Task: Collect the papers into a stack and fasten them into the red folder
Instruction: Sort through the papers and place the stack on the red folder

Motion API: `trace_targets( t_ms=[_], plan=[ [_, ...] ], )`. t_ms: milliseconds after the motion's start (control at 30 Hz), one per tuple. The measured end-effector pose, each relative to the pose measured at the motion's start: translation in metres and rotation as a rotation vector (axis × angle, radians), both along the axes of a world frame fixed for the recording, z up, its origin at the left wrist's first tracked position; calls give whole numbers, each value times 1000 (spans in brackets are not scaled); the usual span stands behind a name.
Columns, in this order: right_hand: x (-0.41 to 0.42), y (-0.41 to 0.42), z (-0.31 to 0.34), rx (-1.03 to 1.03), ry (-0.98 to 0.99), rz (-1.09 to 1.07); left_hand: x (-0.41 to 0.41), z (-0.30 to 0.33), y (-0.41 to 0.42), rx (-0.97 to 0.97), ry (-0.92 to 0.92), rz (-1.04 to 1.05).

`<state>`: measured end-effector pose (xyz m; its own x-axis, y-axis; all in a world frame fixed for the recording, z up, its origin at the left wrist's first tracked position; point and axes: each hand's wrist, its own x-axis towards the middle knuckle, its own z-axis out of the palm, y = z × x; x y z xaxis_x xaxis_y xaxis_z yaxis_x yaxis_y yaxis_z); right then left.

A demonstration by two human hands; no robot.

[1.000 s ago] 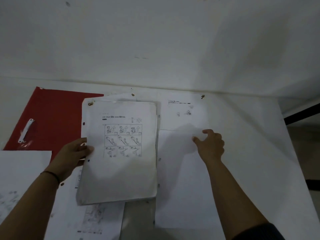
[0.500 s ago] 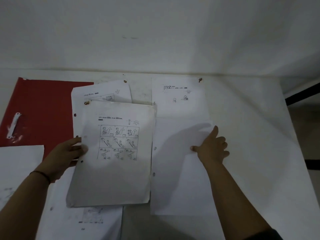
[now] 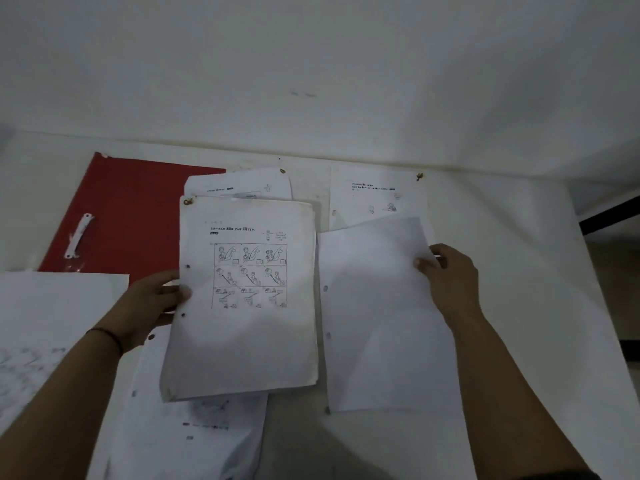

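Observation:
My left hand grips the left edge of a thick stack of punched papers, its top page showing a grid of small drawings. My right hand pinches the right edge of a blank punched sheet, whose top right corner is lifted off the table. The open red folder lies at the back left with its white plastic fastener showing. Loose printed sheets lie around: one behind the blank sheet, one behind the stack, one under the stack's near end.
More white paper covers the left side of the white table, overlapping the folder's near edge. A white wall rises just behind the table. The table's right edge drops off to a dark floor at the far right.
My right hand has shifted from the blank sheet's middle to its right edge and taken hold of it, raising the top right corner. The stack in my left hand has barely moved.

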<state>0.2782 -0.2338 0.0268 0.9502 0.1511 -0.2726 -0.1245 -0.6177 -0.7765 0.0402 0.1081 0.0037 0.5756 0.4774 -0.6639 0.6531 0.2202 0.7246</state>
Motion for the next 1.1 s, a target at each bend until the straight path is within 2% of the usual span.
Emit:
trace_targets(
  t_ms=[167, 500, 900, 1100],
  plan=[
    [-5, 5, 41, 101, -45, 47, -6, 9, 6, -14, -56, 30],
    [-26, 48, 107, 149, -198, 66, -24, 23, 49, 1, -182, 107],
    [-83, 125, 116, 377, -117, 59, -47, 37, 83, -18, -222, -21],
    [-103, 150, 102, 465, -30, 7, -63, 46, 88, -104, -240, -101]
  ],
)
